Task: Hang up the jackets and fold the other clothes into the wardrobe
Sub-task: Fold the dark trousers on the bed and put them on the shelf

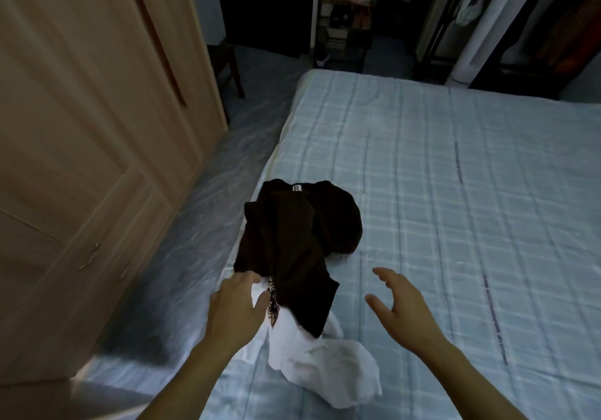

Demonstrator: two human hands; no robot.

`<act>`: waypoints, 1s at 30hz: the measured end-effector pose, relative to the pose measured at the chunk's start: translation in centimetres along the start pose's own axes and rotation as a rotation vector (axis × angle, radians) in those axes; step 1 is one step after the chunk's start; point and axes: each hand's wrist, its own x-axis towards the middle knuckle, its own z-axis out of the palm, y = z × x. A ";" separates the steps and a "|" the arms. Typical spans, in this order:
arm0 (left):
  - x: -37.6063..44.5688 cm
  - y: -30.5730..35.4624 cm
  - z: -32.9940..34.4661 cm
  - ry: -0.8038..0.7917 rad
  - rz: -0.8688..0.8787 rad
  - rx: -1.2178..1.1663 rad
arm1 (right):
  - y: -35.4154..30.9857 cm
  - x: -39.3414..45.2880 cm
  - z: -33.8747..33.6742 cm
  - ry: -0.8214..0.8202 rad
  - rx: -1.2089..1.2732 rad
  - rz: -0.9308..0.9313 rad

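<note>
Both hands reach forward over the near edge of a bed. Left hand (235, 305): its grip is on the clothes pile, fingertips touching the lower edge of the dark garment (292, 240) and thumb lying against the white garment (322, 367) beneath; whether it actually pinches cloth cannot be told. Right hand (398, 305): its grip is wide, fingers spread and slightly curved, held just right of the pile and touching nothing. The white garment lies crumpled nearest the viewer, with a small dark printed pattern showing beside the left thumb. The dark garment is heaped over its far end, a small white label at its far edge. Both rest on the bed (455, 192), covered in pale blue checked fabric. To the left stands a light wooden wardrobe (81, 127), doors closed. Beyond the bed, a dim shelf unit (344, 23) stands against the far wall.
</note>
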 end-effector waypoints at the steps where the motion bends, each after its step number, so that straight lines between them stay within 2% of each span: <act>1: 1.2 0.0 0.1 0.008 -0.003 -0.001 | 0.2 1.2 0.2 -0.006 -0.001 0.007; 10: 11.6 -0.9 1.2 0.033 0.012 -0.039 | -2.3 14.1 4.1 -0.102 0.113 -0.037; 15: 17.2 -2.0 1.3 0.073 0.031 -0.051 | -6.3 19.7 7.6 0.022 0.214 -0.056; 17: 18.5 -2.0 1.5 0.079 0.042 -0.039 | -7.3 21.2 9.2 0.007 0.216 -0.004; 19: 19.6 -2.0 1.6 0.072 0.090 0.079 | -7.6 22.2 10.8 -0.054 0.213 0.075; 21: 20.8 -2.5 2.1 0.021 0.171 0.348 | -7.4 22.8 12.3 -0.098 0.188 0.136; 24: 22.7 -3.9 3.1 -0.077 0.274 0.564 | -6.9 23.0 13.6 -0.092 0.208 0.201; 26: 23.3 -5.0 3.9 -0.081 0.267 0.591 | -6.4 23.1 14.0 -0.071 0.251 0.226; 30: 22.5 -5.1 4.3 -0.001 0.232 0.448 | -5.5 22.9 13.3 -0.028 0.265 0.190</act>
